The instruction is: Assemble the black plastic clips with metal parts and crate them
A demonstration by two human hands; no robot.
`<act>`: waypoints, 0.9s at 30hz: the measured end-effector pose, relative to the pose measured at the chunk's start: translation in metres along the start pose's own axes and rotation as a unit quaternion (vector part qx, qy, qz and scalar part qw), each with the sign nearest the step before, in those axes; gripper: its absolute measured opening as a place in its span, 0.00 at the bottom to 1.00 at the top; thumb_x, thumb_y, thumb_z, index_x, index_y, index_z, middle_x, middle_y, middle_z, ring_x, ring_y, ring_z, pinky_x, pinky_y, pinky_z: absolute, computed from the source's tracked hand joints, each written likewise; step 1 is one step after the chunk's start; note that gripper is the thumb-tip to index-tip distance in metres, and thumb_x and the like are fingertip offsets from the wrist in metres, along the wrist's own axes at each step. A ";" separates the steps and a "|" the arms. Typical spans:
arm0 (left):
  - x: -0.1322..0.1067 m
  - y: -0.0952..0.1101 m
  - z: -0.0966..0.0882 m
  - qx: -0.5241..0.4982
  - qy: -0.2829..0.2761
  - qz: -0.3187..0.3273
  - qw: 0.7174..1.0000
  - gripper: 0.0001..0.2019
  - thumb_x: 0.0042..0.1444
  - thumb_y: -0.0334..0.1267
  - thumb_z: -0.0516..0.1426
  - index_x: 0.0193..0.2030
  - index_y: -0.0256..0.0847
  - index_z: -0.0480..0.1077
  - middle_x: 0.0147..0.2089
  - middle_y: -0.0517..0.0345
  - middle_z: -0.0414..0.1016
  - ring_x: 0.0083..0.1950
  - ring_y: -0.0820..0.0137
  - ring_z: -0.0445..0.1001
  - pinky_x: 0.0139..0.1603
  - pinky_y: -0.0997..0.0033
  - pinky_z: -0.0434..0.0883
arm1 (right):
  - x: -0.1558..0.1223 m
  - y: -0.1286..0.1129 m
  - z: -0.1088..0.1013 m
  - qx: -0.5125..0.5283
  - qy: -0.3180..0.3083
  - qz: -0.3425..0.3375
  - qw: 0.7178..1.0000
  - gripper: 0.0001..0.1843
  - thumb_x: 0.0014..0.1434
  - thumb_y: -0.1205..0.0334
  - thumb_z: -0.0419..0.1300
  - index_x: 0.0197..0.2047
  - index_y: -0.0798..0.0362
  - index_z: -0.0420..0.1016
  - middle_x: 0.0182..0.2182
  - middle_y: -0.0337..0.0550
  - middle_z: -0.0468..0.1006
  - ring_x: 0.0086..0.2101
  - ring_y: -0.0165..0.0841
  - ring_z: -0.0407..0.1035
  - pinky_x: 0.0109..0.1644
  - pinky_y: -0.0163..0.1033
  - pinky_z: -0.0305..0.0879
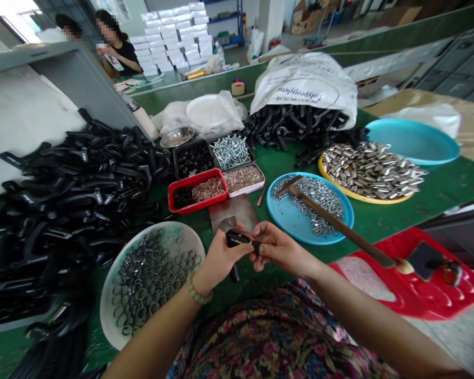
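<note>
My left hand [221, 253], with a beaded bracelet at its wrist, is closed around a black plastic handle [237, 238] that has pale lettering on its side. My right hand [277, 246] pinches the handle's right end, at a small dark part between thumb and fingers; whether that part is separate I cannot tell. Both hands are above the table, just in front of a flat metal plate [237, 209]. Left of them stands a white round tray [199, 239] of metal rings [144, 295]. To the right is a blue tray [274, 213] of small metal pieces, with a hammer [332, 220] across it.
Black plastic handles [114, 179] are heaped at left; more spill from a white sack [304, 79]. Behind the plate stand a red bin [197, 207] and a bin of screws [231, 151]. A yellow tray [363, 197] holds metal sleeves. A red stool [418, 295] is at right.
</note>
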State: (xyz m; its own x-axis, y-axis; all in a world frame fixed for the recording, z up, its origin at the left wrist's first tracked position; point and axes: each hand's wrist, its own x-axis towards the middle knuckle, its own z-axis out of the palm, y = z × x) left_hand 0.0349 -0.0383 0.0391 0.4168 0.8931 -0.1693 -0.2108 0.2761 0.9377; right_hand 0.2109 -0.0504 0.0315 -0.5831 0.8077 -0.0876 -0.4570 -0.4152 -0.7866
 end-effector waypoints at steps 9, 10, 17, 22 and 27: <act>-0.009 0.009 0.001 0.056 0.003 -0.016 0.998 0.24 0.45 0.34 0.66 0.47 0.41 0.60 0.35 0.61 0.76 0.30 0.72 0.76 0.35 0.70 0.73 | -0.007 -0.002 0.004 0.049 0.006 0.029 0.998 0.19 0.56 0.60 0.64 0.44 0.52 0.57 0.30 0.40 0.78 0.26 0.27 0.75 0.31 0.32 0.70; -0.008 0.005 0.003 0.046 0.017 -0.008 0.999 0.23 0.44 0.35 0.66 0.46 0.41 0.61 0.34 0.62 0.76 0.29 0.72 0.75 0.33 0.71 0.73 | -0.007 -0.001 0.005 0.042 0.005 0.024 0.999 0.19 0.56 0.60 0.64 0.44 0.52 0.57 0.31 0.40 0.78 0.27 0.27 0.75 0.32 0.32 0.70; -0.010 -0.007 0.008 -0.005 0.045 0.010 0.999 0.21 0.47 0.37 0.65 0.45 0.42 0.60 0.35 0.63 0.74 0.26 0.74 0.73 0.30 0.72 0.72 | -0.009 0.002 0.010 0.042 0.018 0.006 0.999 0.19 0.56 0.59 0.64 0.44 0.51 0.57 0.31 0.38 0.77 0.27 0.27 0.74 0.32 0.32 0.70; -0.015 -0.006 0.011 -0.020 0.025 0.020 0.999 0.18 0.49 0.34 0.63 0.45 0.41 0.62 0.39 0.60 0.74 0.32 0.74 0.74 0.36 0.71 0.72 | -0.009 -0.005 0.013 0.029 0.032 0.006 0.999 0.20 0.56 0.58 0.63 0.44 0.51 0.56 0.28 0.37 0.77 0.24 0.26 0.73 0.30 0.31 0.70; -0.016 -0.019 0.011 -0.061 0.063 0.039 0.995 0.20 0.51 0.35 0.61 0.49 0.45 0.58 0.40 0.62 0.72 0.31 0.76 0.72 0.36 0.70 0.72 | -0.008 -0.005 0.020 -0.009 0.047 -0.005 0.999 0.20 0.57 0.56 0.62 0.44 0.51 0.55 0.27 0.37 0.78 0.24 0.27 0.74 0.29 0.32 0.70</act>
State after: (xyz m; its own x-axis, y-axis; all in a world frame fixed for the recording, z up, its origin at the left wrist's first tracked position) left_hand 0.0420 -0.0612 0.0275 0.2818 0.9490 -0.1413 -0.3480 0.2383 0.9067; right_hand 0.2043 -0.0629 0.0483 -0.5127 0.8477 -0.1362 -0.4501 -0.4004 -0.7981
